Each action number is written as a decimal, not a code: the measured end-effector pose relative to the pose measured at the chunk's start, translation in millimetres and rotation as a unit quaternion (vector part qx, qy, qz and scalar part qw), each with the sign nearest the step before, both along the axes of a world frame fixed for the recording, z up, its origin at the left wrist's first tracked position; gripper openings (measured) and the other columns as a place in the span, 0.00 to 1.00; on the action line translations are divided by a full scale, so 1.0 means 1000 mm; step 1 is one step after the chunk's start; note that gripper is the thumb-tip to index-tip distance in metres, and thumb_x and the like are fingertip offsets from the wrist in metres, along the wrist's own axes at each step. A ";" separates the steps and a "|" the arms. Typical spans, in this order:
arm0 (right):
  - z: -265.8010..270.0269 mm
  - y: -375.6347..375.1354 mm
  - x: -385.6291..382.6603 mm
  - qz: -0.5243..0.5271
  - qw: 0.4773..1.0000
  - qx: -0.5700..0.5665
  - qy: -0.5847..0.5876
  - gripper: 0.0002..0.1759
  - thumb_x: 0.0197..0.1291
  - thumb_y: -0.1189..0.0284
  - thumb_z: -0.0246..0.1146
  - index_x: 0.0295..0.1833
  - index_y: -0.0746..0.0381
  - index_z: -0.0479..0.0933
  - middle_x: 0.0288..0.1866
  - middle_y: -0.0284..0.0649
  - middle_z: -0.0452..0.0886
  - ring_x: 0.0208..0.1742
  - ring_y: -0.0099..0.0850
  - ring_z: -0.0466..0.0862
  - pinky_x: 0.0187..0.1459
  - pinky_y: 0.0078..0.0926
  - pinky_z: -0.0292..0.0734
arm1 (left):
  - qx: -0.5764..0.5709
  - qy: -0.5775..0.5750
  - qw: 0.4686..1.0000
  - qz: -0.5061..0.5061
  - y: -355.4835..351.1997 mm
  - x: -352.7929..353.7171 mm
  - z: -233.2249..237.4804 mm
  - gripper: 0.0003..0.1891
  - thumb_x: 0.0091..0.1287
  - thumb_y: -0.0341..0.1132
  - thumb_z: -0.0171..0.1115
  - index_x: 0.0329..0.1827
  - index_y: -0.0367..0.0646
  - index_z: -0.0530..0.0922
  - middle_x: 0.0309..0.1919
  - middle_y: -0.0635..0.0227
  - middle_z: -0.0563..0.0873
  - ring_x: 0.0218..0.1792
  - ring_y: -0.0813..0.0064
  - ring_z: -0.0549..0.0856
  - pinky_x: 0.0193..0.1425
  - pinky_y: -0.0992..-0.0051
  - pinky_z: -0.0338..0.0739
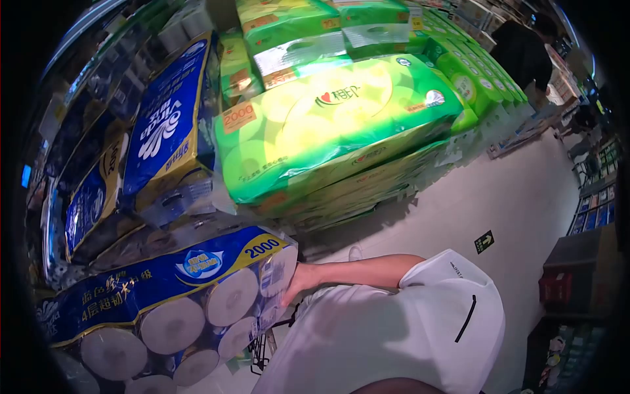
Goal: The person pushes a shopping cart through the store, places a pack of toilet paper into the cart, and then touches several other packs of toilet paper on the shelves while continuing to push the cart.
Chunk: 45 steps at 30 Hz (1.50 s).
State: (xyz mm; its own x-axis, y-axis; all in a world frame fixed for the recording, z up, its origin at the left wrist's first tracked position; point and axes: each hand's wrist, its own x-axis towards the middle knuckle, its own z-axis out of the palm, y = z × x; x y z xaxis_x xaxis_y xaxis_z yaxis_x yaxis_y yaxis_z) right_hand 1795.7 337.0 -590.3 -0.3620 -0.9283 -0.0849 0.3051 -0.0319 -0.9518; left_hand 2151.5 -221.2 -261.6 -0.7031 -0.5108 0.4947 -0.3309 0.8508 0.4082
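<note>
R hand (pixel 297 284) against end of blue TP pack (pixel 174 312), fingers hidden, can't tell how open/if gripping; L hand not in view. Prob. light, squashy, slick: support both ends.

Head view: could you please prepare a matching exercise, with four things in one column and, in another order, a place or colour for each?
1. right hand
2. large green pack
3. arrow sign
4. sleeve

A. on the floor
B. white
C. at one end of the blue roll pack
D. in the upper middle of the picture

Pairs: 1-C; 2-D; 3-A; 4-B
</note>
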 end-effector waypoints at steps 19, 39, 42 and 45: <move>-0.080 -0.128 0.004 -0.012 0.892 0.111 0.438 0.17 0.61 0.75 0.63 0.55 0.63 0.83 0.51 0.50 0.86 0.57 0.47 0.84 0.60 0.40 0.80 | -0.065 0.014 0.989 0.133 0.090 -0.004 -0.036 0.33 0.64 0.36 0.78 0.72 0.35 0.75 0.68 0.55 0.80 0.66 0.64 0.80 0.71 0.65 0.74; -0.093 -0.127 -0.001 0.047 0.838 0.063 0.540 0.14 0.60 0.72 0.64 0.49 0.64 0.86 0.48 0.49 0.85 0.62 0.44 0.80 0.62 0.40 0.79 | 0.105 -0.128 0.978 0.130 0.157 -0.103 -0.412 0.15 0.66 0.41 0.69 0.54 0.49 0.90 0.55 0.60 0.86 0.53 0.59 0.86 0.56 0.62 0.82; -0.092 -0.130 -0.003 0.055 0.833 0.065 0.546 0.14 0.60 0.72 0.64 0.50 0.64 0.86 0.50 0.48 0.86 0.63 0.44 0.80 0.63 0.40 0.79 | 0.078 -0.103 0.986 0.107 0.168 -0.100 -0.414 0.18 0.67 0.41 0.69 0.57 0.47 0.88 0.56 0.56 0.85 0.54 0.55 0.86 0.56 0.61 0.82; -0.088 -0.131 -0.004 0.063 0.840 0.081 0.533 0.14 0.60 0.72 0.63 0.50 0.64 0.86 0.51 0.46 0.86 0.64 0.43 0.79 0.63 0.39 0.79 | 0.100 -0.098 0.984 0.114 0.191 -0.092 -0.413 0.19 0.67 0.39 0.69 0.59 0.44 0.86 0.57 0.55 0.85 0.56 0.52 0.85 0.57 0.60 0.81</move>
